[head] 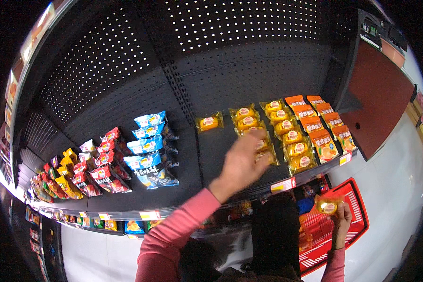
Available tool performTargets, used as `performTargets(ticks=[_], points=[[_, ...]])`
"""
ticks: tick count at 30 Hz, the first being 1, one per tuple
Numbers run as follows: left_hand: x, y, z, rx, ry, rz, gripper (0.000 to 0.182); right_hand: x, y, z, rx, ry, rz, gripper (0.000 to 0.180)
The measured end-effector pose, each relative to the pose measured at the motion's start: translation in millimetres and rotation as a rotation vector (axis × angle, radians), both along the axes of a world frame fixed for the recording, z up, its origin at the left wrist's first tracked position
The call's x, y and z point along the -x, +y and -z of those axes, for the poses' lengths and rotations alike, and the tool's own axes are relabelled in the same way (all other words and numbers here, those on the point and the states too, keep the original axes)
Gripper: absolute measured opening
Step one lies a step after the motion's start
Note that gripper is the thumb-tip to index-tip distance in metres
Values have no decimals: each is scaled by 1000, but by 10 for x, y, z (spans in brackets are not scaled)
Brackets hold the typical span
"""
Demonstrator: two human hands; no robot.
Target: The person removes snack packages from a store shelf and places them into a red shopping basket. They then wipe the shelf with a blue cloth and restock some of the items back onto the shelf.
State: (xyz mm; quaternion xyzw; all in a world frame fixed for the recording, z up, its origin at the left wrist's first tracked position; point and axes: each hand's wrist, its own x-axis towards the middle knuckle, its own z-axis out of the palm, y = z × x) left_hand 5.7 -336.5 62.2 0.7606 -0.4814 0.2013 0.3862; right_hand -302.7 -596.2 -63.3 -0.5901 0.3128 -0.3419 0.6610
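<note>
My left hand (240, 155) is over a row of yellow wrapped cakes (247, 121) on the black shelf. Its fingers reach the front packets of that row and cover part of them; whether they grip one is unclear. In my right hand (343, 216), off the shelf's right front, is a yellow wrapped cake (327, 206) in clear film, held by its edge. Below that hand stands a red plastic shopping basket (361, 216) with orange-yellow packets (306, 239) inside. A longer row of the same cakes (292, 136) lies right of my left hand.
One separate wrapped cake (209, 123) lies toward the back. Orange snack pouches (323, 141) fill two rows at the right end. Blue snack bags (145, 144), red bags (107, 174) and yellow bags (68, 185) stand leftward. Price tags (283, 185) line the shelf's front edge.
</note>
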Motion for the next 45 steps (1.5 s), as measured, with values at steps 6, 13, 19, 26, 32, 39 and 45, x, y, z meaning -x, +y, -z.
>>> performTargets(ticks=[6,13,19,26,32,39,45], points=[[-1302,378,483,-237,-55,-539,67,825,-491,1473,46,230,56,20],[-1746,510,687,-511,5,-777,80,1348,-490,2720,81,625,-67,27],[-1664,520,668,-532,17,-737,48,1395,-520,2996,201,775,-133,29],[-1350,647,569,-232,367,-703,40,1220,-390,2619,538,954,-161,29],[-448,484,260,154,415,-270,28,329,-27,1087,437,390,-73,23],[1007,-134,-53,-142,97,180,50,-434,740,-884,-9,-153,-338,27],[1442,-234,-26,-199,-71,306,61,-359,847,-1081,-35,-144,-380,22]])
